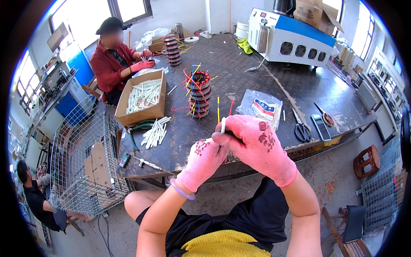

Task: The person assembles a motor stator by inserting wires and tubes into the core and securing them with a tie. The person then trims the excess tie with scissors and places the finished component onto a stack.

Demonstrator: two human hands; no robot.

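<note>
Both my hands wear pink gloves and meet above the table's near edge. My right hand (257, 143) is closed, pinching a short white tube (223, 124) that stands upright at its fingertips. Just below it, my left hand (204, 158) is closed against the right fingers; whatever it holds is hidden. A yellow lead (218, 110) and a red lead (231, 107) show just beyond the hands; I cannot tell whether they join what I hold. Farther off stands a stack of ring-shaped wound cores (200, 95) with red, blue and yellow wires. Left of it lies a pile of loose white tubes (155, 133).
A cardboard box (143, 112) holds many white tubes. A plastic bag (259, 106), scissors (302, 132), and a phone (320, 127) lie to the right. A co-worker (113, 64) sits at the far left. A wire cage (81, 162) stands left; a blue-white machine (291, 40) sits at the back.
</note>
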